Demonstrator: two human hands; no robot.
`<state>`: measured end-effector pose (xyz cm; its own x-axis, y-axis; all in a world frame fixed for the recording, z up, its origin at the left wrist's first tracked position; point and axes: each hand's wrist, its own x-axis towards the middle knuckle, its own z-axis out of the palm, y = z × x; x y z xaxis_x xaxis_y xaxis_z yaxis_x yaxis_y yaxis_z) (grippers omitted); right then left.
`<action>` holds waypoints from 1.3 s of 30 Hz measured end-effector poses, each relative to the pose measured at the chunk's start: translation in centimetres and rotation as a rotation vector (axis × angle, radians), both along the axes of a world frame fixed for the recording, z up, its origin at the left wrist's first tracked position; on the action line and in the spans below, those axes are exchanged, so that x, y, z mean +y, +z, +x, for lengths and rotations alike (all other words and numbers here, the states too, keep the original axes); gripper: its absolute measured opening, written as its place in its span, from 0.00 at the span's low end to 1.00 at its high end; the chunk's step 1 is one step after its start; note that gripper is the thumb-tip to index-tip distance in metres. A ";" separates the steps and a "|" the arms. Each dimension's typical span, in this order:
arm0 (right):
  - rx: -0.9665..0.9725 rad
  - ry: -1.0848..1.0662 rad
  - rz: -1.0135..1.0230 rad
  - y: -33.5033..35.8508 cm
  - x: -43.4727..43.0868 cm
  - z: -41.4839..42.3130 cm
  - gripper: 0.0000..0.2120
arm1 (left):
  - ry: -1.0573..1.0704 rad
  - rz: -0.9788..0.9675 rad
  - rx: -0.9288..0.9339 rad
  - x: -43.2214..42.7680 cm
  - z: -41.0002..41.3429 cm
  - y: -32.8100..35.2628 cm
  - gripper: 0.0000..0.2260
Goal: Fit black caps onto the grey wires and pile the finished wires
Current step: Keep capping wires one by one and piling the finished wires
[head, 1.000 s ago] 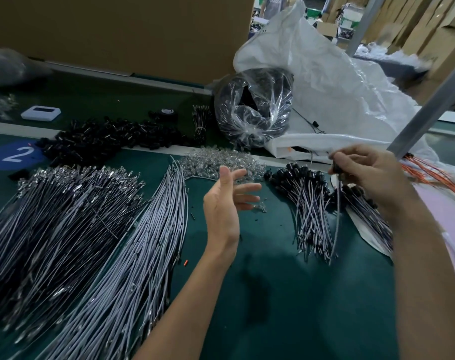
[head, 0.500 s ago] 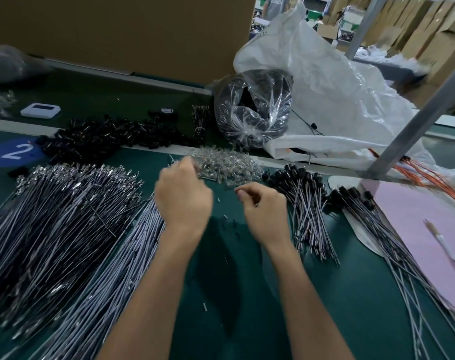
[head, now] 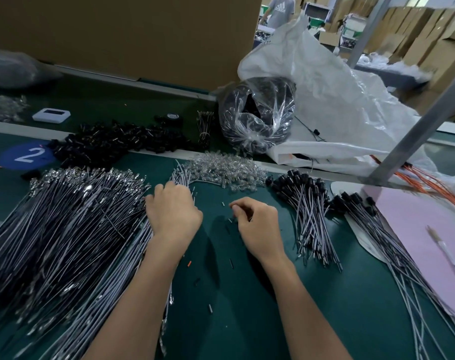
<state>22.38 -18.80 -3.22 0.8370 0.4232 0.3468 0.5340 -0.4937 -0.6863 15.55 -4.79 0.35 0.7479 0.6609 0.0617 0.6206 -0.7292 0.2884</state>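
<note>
Left hand (head: 173, 211): palm down, knuckles up, fingers bent onto the far ends of the grey wires (head: 127, 266). It touches them, but the back of the hand hides whether a strand is pinched.
Right hand (head: 257, 224): loosely curled above the counter (head: 234, 307), thumb and forefinger tips drawn together. Anything held between them is too small to make out.
Grey wires: a long, thin, pale bundle fanned along the counter's left side, beside a wider, darker heap of wires (head: 65, 229) tipped with bright metal terminals.
Finished wires (head: 308, 211): a splayed pile right of the right hand, each strand ending in a stubby black cap at the far end. A second capped pile (head: 364, 214) lies just beyond it, partly over a pink sheet (head: 424, 229).
Black caps (head: 112, 144): a loose, glossy mound at the counter's far left, near a blue disc (head: 18, 157) marked 2.
Clear pieces (head: 221, 170): a glinting heap of small transparent parts, just beyond both hands.
Counter: dark green matte surface, scattered with tiny dark offcuts.
Bags: a crinkled clear bag (head: 257, 115) of dark contents rests against a large white woven sack (head: 338, 100).
Right edge: orange wires (head: 429, 180) run under a slanted grey metal post (head: 416, 131).
</note>
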 end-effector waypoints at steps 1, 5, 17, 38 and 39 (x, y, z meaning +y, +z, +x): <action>-0.005 0.003 0.010 0.0 0.0 -0.1 0.06 | -0.008 -0.011 0.002 0.0 0.1 0.1 0.06; -0.010 0.002 0.113 0.3 0.2 -0.3 0.06 | -0.032 -0.074 -0.109 0.4 0.1 -0.4 0.08; 0.522 0.047 0.665 1.6 0.0 0.1 0.04 | -0.421 -0.234 -0.442 -2.2 -0.1 -1.1 0.02; 0.986 0.197 1.082 1.9 -0.4 0.7 0.10 | -0.498 -0.504 -0.282 -0.9 -1.3 -0.4 0.02; 0.983 0.197 1.115 2.0 -0.6 0.8 0.09 | -0.512 -0.527 -0.265 -0.9 -1.5 -0.4 0.04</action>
<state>23.20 -19.37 -1.27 0.8836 0.4588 -0.0933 -0.3579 0.5333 -0.7665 14.02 -5.64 -0.01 0.9719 0.2293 0.0541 0.1062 -0.6315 0.7681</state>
